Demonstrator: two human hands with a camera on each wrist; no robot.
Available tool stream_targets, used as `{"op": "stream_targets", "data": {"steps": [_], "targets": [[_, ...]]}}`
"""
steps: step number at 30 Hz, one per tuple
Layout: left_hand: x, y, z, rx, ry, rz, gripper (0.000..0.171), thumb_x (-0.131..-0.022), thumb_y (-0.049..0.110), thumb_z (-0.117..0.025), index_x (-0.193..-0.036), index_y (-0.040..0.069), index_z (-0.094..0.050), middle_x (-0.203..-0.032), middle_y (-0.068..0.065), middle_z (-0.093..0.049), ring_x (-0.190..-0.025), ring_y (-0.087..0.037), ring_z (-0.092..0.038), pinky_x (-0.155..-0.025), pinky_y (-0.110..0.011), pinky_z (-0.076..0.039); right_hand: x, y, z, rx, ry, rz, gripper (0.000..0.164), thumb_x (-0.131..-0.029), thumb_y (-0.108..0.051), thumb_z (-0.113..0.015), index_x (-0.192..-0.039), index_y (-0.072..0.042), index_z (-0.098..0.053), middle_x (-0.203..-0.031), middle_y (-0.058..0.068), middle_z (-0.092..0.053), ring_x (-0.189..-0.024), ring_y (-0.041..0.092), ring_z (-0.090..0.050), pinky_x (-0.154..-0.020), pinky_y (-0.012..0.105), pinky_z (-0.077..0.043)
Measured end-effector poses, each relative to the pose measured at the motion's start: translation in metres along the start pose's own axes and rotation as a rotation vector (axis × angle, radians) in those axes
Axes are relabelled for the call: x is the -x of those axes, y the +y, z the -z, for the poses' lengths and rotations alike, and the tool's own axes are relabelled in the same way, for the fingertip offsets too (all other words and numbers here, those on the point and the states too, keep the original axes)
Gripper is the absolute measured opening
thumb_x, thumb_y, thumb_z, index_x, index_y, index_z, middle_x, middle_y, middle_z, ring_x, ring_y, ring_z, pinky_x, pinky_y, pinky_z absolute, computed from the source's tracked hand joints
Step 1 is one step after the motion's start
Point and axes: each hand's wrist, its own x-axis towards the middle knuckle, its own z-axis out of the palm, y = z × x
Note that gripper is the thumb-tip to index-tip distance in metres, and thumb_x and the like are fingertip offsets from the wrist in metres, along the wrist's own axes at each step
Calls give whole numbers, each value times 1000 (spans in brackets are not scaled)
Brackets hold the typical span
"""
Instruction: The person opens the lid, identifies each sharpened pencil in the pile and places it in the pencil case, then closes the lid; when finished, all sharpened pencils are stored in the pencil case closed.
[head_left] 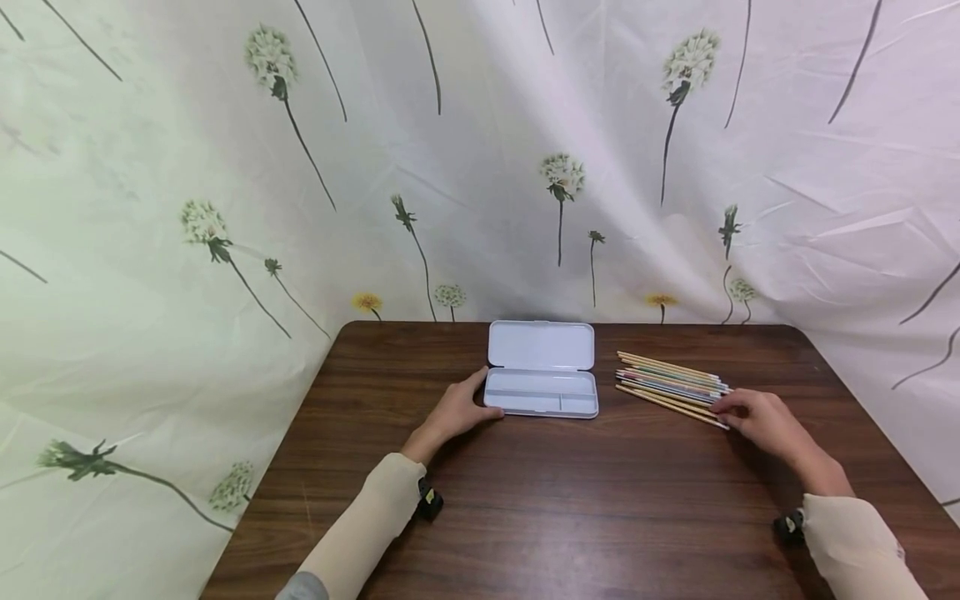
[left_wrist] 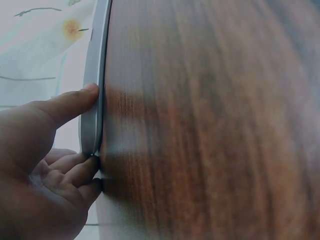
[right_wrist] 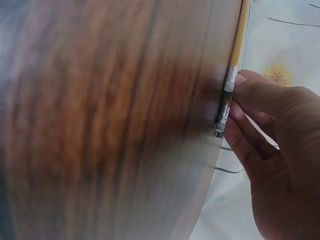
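Note:
An open white pencil case (head_left: 525, 382) lies near the table's far edge, its lid (head_left: 541, 345) tipped back and its tray divided into compartments. My left hand (head_left: 456, 408) holds the case's left end, thumb on the front wall and the other fingers round the end. In the left wrist view the thumb (left_wrist: 75, 104) presses the case's side (left_wrist: 90, 122). To the right of the case lies a loose row of several pencils (head_left: 663, 385), eraser ends to the right. My right hand (head_left: 767, 419) pinches at those ends, where a yellow pencil (right_wrist: 240, 37) shows in the right wrist view.
The brown wood-grain table (head_left: 570, 500) ends just behind the case and pencils. A white curtain (head_left: 480, 208) printed with dandelions hangs behind the table and along both sides. A small black wrist camera (head_left: 430, 500) sits at the left cuff, another (head_left: 789, 527) at the right.

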Motion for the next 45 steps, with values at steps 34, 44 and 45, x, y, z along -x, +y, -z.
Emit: {"op": "stream_targets", "data": {"steps": [34,44,45], "targets": [[0,3,4,2,-13,13,90,-94,29,-84,-165,2,-36,-169,-19,-40,-157,-36,-40,-126,-53,-38,-24,-32,21,-96,127,224,24,-82,11,-84,-94,-10,-86,-80,-6,-75,-71,-6,-59,-61,16,-44],[-1,1,3,-24,-4,4,90,-93,31,-85,-165,3,-38,-168,-18,-43,-155,-36,-43,-125,-52,-40,-55,-67,29,-129,101,270,25,-85,10,-82,-97,-13,-86,-86,-6,-77,-74,2,-65,-61,22,-47],[-1,1,3,-24,-4,4,90,-93,31,-85,-165,3,-38,-168,-18,-43,-155,-36,-43,-125,-52,-40,-58,-70,29,-136,98,278,26,-85,10,-82,-97,-12,-86,-86,-4,-77,-74,3,-65,-61,22,-47]]}}
